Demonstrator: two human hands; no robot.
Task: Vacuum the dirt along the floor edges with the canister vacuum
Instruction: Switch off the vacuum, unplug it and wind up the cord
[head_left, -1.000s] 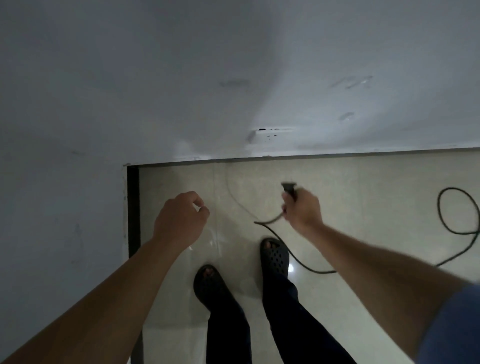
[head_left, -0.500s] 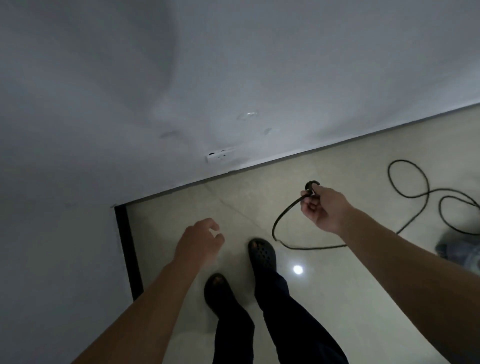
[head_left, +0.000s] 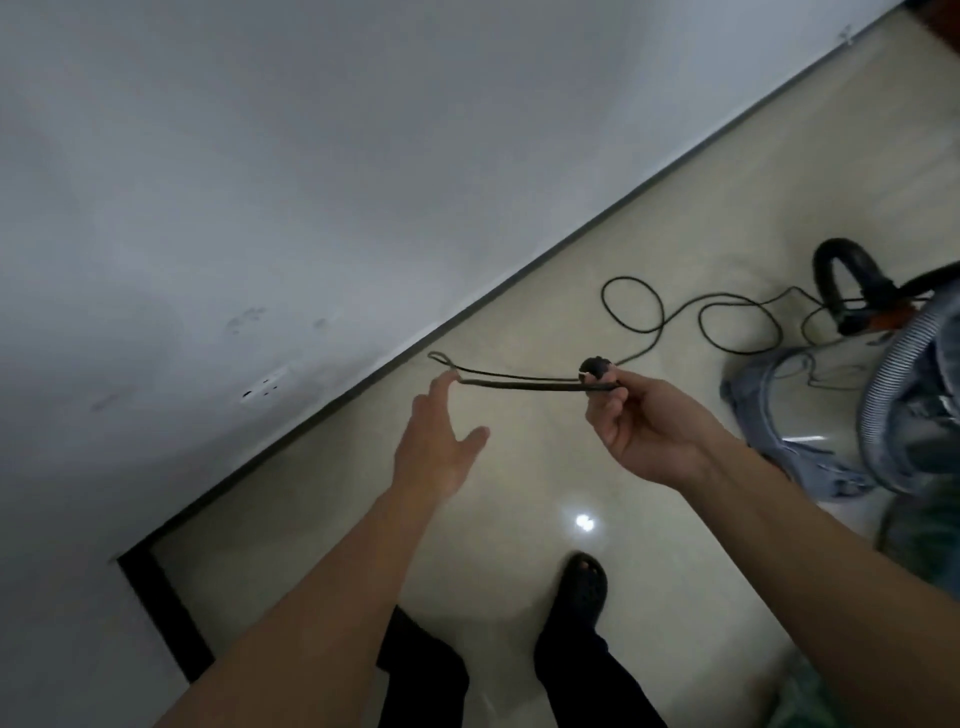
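Seen from beside the person, white wall (head_left: 260, 182) fills upper left and meets pale tiled floor (head_left: 701, 218) along a dark edge line running diag., bottom left to top right. Canister vacuum (head_left: 800, 415) sits on floor at far right, just right of the person's R forearm and well apart from wall. Body is clear w/ grey trim, partly cut off by frame edge. Ribbed grey hose (head_left: 893, 364) curves over it, and a black curved tube (head_left: 848, 244) rises behind.

Person faces wall in dark trousers, one black shoe (head_left: 584, 582) on the tile. Left hand (head_left: 436, 447) is held out, fingers straight, gripping nothing; a fingertip appears to touch far end of the folded cord (head_left: 519, 383). Right hand (head_left: 644, 426) is palm up, fingers curled, pinching cord just behind the plug (head_left: 597, 367). Cord doubles back in a narrow loop between both hands, and the rest trails in loose coils on floor toward vacuum. Wall socket (head_left: 265, 387) is low on wall, left of hands, blurred. Bright light spot (head_left: 584, 522) on tile near shoe.
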